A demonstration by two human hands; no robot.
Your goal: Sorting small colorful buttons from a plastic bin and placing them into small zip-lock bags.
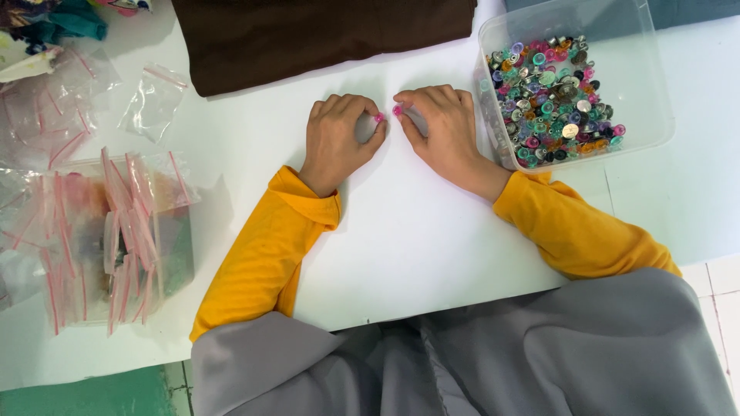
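tabletop point(432, 231): smooth, matt white
container point(647, 92): clear glossy plastic
snap buttons point(551, 96): shiny metal, coloured plastic
cloth point(308, 35): matt brown fabric
bags point(116, 231): thin glossy clear plastic

The white flat bench point(432, 231) fills most of the frame. In the middle, a little above centre, the two hands rest on it close together. The left hand point(337, 139) pinches a small pink plastic snap piece point(379, 118). The right hand point(439, 127) pinches another small pink plastic snap piece point(398, 110). The two pieces sit just beside each other. Right of the right hand, in the upper right of the frame, stands a clear plastic tub point(640, 92) with many small mixed buttons point(551, 96) in it. At the top middle lies a folded dark brown cloth point(324, 35). At the left edge lies a pile of clear zip bags with red strips point(116, 231).
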